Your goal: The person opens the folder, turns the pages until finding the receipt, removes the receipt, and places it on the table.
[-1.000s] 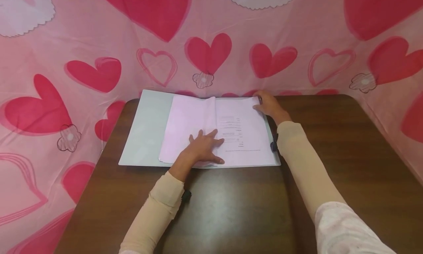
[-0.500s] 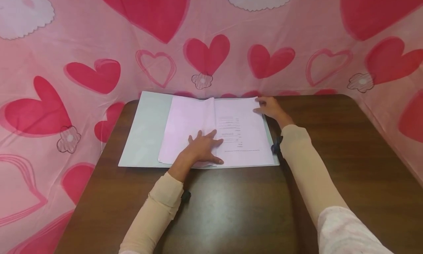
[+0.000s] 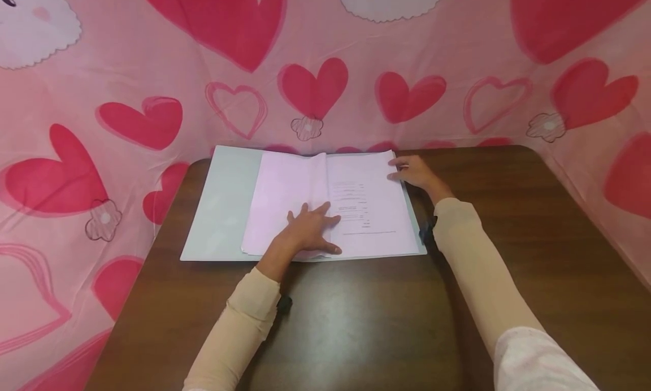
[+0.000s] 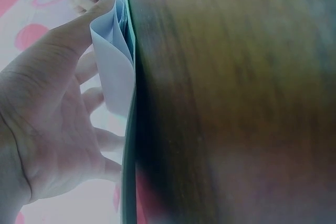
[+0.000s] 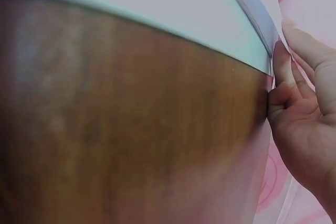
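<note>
An open pale green folder (image 3: pixel 216 204) lies near the table's back edge with white paper sheets inside. The printed sheet (image 3: pixel 378 201) covers its right side; turned-over pages (image 3: pixel 285 193) lie on the left. My left hand (image 3: pixel 307 233) rests with spread fingers on the bulging fold between them. In the left wrist view the turned pages (image 4: pixel 113 74) form a rounded loop beside the fingers. At the far right corner my right hand (image 3: pixel 414 172) pinches the paper's edge between thumb and fingers, which the right wrist view (image 5: pixel 302 85) shows closely.
The brown wooden table (image 3: pixel 366 317) extends in front of the folder and to its right. A pink cloth (image 3: pixel 356 46) with red hearts hangs directly behind the table and along both sides. Dark wrist devices (image 3: pixel 428 231) sit under the forearms.
My right hand has shifted slightly toward me along the sheet's right edge, at its far corner. The left hand stays on the fold. The head view has tilted up slightly.
</note>
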{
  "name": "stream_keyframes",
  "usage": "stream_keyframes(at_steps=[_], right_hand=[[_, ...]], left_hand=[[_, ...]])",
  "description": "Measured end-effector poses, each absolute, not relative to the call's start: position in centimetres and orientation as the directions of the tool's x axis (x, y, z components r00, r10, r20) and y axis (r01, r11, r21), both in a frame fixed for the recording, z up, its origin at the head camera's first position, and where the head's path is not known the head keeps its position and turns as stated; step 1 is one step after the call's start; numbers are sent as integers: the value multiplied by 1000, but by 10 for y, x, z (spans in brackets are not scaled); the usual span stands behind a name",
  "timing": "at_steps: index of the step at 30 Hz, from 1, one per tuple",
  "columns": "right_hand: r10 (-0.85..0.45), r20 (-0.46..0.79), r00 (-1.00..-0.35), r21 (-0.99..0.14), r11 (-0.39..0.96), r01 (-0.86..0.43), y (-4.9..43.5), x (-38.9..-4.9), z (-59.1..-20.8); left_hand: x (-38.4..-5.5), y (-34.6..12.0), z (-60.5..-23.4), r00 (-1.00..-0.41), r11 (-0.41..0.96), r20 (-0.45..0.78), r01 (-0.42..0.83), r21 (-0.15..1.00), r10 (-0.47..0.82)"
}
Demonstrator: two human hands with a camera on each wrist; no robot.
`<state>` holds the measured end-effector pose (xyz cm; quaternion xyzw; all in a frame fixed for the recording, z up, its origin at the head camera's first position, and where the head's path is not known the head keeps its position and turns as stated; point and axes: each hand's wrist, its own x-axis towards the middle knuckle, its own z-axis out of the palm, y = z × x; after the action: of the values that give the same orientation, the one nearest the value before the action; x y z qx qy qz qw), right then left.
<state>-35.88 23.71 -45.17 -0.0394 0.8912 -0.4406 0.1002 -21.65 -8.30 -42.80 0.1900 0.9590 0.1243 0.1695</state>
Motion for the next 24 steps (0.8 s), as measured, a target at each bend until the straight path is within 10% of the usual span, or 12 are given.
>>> stream_keyframes(at_steps=[24], right_hand=[[-169, -131, -977, -802, 598, 4, 242, -330, -455]], left_hand=[[-216, -83, -429, -868, 892, -273, 326, 314, 414]])
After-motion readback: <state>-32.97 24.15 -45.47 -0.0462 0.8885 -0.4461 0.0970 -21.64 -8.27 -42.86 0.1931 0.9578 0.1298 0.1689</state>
